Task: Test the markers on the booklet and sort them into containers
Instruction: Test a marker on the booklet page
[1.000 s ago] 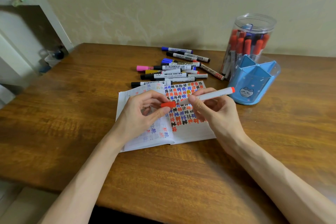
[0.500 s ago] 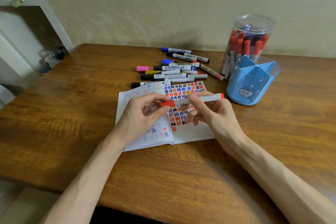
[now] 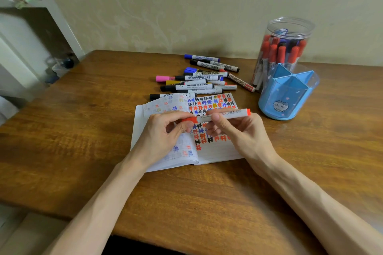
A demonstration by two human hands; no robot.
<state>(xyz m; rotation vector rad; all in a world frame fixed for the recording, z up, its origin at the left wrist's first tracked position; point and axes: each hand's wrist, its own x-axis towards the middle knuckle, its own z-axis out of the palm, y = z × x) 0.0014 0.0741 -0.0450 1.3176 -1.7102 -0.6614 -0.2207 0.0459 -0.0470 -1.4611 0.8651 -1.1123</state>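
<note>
An open booklet [image 3: 215, 152] lies on the wooden table, its right page covered with red, blue and black test marks. Above it I hold a white marker with red ends [image 3: 232, 114] level. My right hand [image 3: 238, 130] pinches its barrel. My left hand [image 3: 163, 132] pinches the red cap [image 3: 189, 120], which sits on the marker's left end. Several loose markers [image 3: 196, 80] lie in a heap behind the booklet. A blue divided pen holder [image 3: 287, 93] stands to the right. Behind it is a clear jar [image 3: 279, 47] with several red and blue markers.
A white shelf unit [image 3: 31, 33] stands to the left beyond the table's edge. The wall runs close behind the table [image 3: 83, 130]. The table's front edge is near my forearms.
The cap was apart from the marker in my left hand a second ago. It now sits on the marker's tip. The marker has tilted to level and moved left.
</note>
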